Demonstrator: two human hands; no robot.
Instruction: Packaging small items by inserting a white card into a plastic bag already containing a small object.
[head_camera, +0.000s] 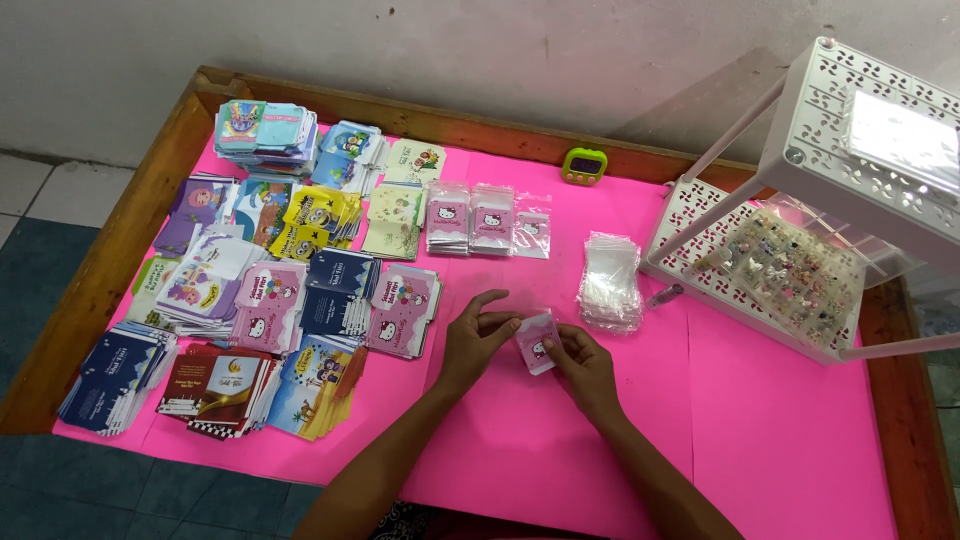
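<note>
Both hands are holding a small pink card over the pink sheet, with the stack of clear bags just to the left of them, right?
Not quite. In the head view the left hand and right hand do hold a small pink card over the pink sheet, but the stack of clear bags lies to the right of them, not the left.

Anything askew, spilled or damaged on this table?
Nothing spilled or visibly damaged. The card stacks on the left are loosely fanned and overlap rather than sitting square. A small tube-like item lies loose by the white rack. Both the left hand and right hand hold one small pink packet.
</note>
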